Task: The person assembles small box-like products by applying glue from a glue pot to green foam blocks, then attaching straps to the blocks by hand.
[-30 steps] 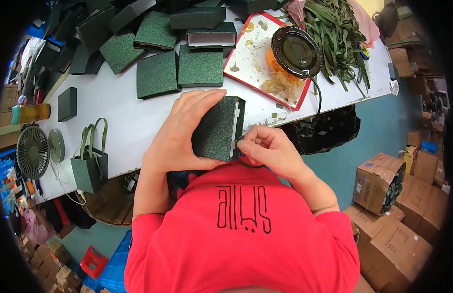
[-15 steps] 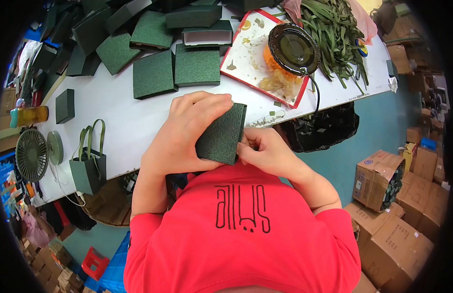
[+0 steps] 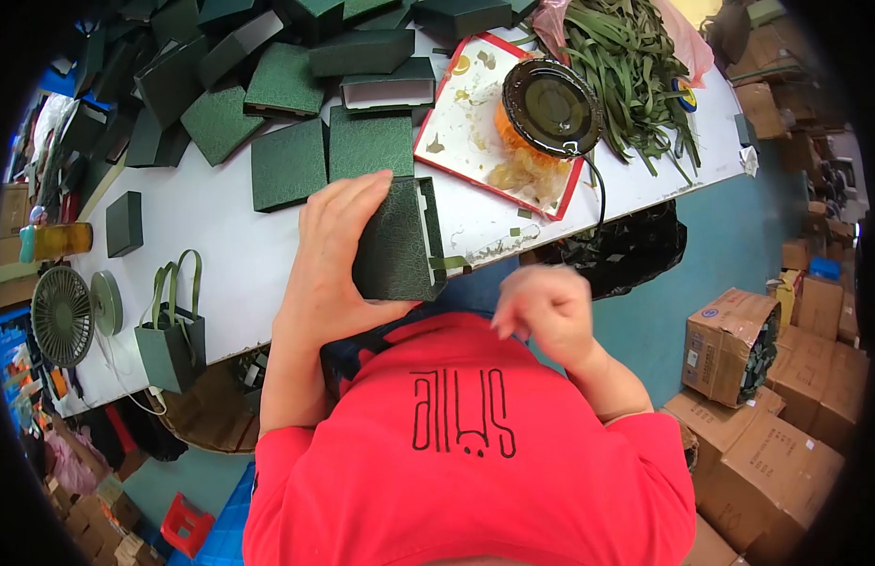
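Green, finely veined paper: we note it covers a small paperboard box [image 3: 390,241] held at the near edge of the white table [image 3: 239,236], just in front of the red T-shirt [image 3: 466,491]. The left hand [image 3: 329,250] grasps it end to end, fingers over the far end, thumb under the near one. The long axis runs roughly away from the body, along the span of that grip; the box lies to the right of the palm.

The relation we mark: an olive ribbon end [image 3: 449,263] sticks out sideways from the box's right-hand long side, close to the near corner. It points across to the side of the right hand [image 3: 549,307], which is off to the right, slightly closer to the body, touching neither ribbon nor box. Of the two, the left is nearer, its thumb tip by that corner. The right hand's fingers are curled and blurred; we cannot tell whether they pinch anything.

Beyond, we log a matching green box [image 3: 371,137], a black-rimmed dish [image 3: 553,106] over a red-edged board [image 3: 461,127], and a heap of ribbon strips [image 3: 626,75].
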{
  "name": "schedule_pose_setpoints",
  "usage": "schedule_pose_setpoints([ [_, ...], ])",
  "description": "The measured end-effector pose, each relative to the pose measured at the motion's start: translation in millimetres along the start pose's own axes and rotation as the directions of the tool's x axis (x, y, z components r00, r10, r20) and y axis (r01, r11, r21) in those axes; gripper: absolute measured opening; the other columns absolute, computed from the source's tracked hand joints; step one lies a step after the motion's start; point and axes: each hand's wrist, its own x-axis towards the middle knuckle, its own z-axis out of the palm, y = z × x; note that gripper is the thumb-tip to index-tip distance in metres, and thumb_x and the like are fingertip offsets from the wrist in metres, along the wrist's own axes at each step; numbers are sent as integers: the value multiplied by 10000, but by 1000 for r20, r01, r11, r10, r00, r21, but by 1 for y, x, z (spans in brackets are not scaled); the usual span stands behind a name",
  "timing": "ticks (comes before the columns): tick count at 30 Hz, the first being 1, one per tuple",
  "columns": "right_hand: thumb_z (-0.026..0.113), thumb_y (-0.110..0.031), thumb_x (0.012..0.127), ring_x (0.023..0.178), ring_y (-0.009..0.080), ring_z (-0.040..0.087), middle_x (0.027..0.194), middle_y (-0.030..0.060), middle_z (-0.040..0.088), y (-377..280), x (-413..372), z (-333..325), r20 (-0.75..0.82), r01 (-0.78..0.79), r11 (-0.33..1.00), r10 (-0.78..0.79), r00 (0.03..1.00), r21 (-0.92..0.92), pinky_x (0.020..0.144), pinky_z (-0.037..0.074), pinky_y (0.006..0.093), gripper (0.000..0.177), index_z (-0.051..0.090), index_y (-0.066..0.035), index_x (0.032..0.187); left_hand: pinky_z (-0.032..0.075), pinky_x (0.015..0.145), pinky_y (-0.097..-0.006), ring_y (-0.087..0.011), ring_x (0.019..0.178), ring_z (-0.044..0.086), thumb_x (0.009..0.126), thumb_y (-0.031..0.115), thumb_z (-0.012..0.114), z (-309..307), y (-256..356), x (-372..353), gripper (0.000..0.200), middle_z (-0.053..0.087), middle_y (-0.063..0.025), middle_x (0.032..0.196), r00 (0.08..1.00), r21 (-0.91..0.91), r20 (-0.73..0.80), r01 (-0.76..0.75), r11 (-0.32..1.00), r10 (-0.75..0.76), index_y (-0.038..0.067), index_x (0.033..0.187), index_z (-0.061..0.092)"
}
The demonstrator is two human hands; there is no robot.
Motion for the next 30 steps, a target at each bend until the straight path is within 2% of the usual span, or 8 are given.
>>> schedule_pose_setpoints([
  [2,526,-261,1039,591,102,627,812,81,728,-5,8,6,241,-433,901,415,877,25,546,475,211,347,702,30,972,355,1077,-476,-368,1273,478,516,177,894,3,2,2,1017,520,-151,1400,1000,-26,-4,-13,1000,13,41,1419,446],
  [4,536,-323,1042,583,108,621,1000,106,729,5,10,15,276,-521,820,457,846,236,546,474,209,394,644,31,1178,355,1077,-478,-374,1276,476,515,180,893,6,4,4,1024,518,-153,1402,1000,-45,11,-22,999,22,40,1422,439],
  [6,539,-308,1044,587,101,608,1120,120,700,14,7,19,187,-524,767,491,851,370,544,469,208,420,567,32,1288,354,1078,-481,-380,1281,472,511,184,891,7,6,3,1032,517,-153,1403,999,-53,47,-16,998,19,42,1426,436],
  [8,536,-284,1048,603,92,601,1194,129,681,17,6,20,37,-432,737,486,873,519,550,469,206,443,516,34,1356,352,1081,-484,-385,1285,469,515,193,890,5,8,2,1033,516,-154,1404,997,-28,78,12,1000,-9,44,1429,433],
  [11,533,-210,1050,671,70,601,1225,132,672,21,6,10,-212,-127,657,411,887,743,595,494,202,390,512,18,1366,350,1083,-483,-386,1292,464,525,208,890,2,5,-7,1021,518,-154,1401,996,5,84,38,999,-38,47,1426,438],
  [15,575,-194,1027,716,64,630,1194,123,681,19,8,-7,-415,68,625,428,803,777,632,529,202,350,545,-4,1319,357,1081,-479,-382,1281,464,540,225,890,-6,4,-18,1005,518,-154,1399,984,70,110,130,989,-137,47,1422,443],
  [22,564,-187,1032,759,76,650,1072,110,698,20,12,-19,-517,144,716,335,788,683,658,556,206,306,561,-8,1280,361,1081,-458,-377,1272,464,501,164,883,-14,-3,-35,1058,499,-155,1410,975,115,118,174,978,-187,44,1441,414],
  [30,568,-204,1031,740,102,659,978,93,699,22,19,-28,-561,269,679,252,788,683,649,567,230,234,587,-21,1176,366,1085,-431,-365,1274,457,486,131,874,-14,-4,-34,1080,479,-167,1386,975,138,126,168,976,-185,48,1455,404],
])
